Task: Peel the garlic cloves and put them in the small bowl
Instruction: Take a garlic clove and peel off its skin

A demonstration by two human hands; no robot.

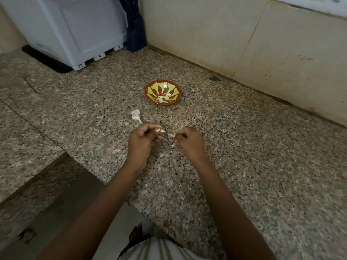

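Nearby, garlic stub (136, 116) lies on counter (234, 151), small bowl (146, 93) beyond.

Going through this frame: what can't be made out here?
Head view only.
1. Cloves in the small bowl: too small and overlapping to count.
2. Garlic clove in the left hand: fingers cover most; peeled or not is unclear.
3. Pale scrap pinched by the right hand: blurred; skin or clove piece unclear.

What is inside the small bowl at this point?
A few pale peeled garlic cloves lie together on the floor of the small bowl, toward its near side. They overlap, so their count is unclear, and the painted pattern beneath them is covered.
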